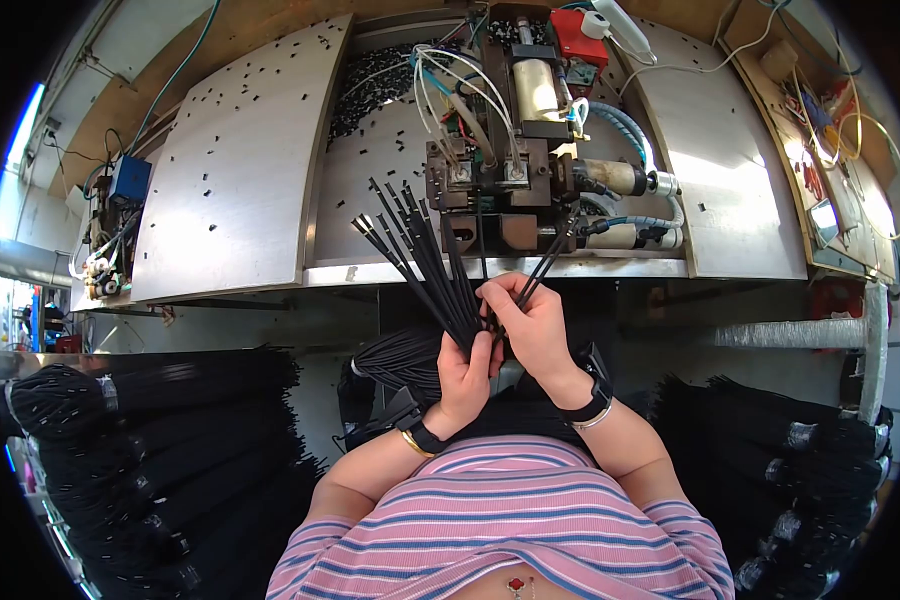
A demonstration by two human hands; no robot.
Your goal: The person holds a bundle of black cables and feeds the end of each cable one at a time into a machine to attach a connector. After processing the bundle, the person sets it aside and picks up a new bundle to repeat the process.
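At the bottom of the frame, a person wore a striped top (530, 490) in pink, blue and white. Up from it, near the middle, two hands were close together. The left hand (462, 380) was closed around the low end of a bunch of thin black sticks (425, 260), with its thumb pressed on them. The sticks leaned up and to the left, and their tips spread out like a fan. The right hand (535, 330) was just beside it, with its thumb and finger bent in and pinched. A few other black sticks (543, 268) poked out of this hand, up and to the right. The pictures did not show just what its fingertips pinched. Each wrist had a black band on it

Big piles of black strands filled the lower left (180, 430) and the lower right (770, 450). A smaller bundle (400, 360) lay below the fan of sticks. Past the hands ran the shiny front edge (370, 273) of a metal table. In the upper middle stood a machine (490, 180) with white and blue tubes. Little black bits (380, 85) were scattered to its left, and a red box (578, 40) sat near the top
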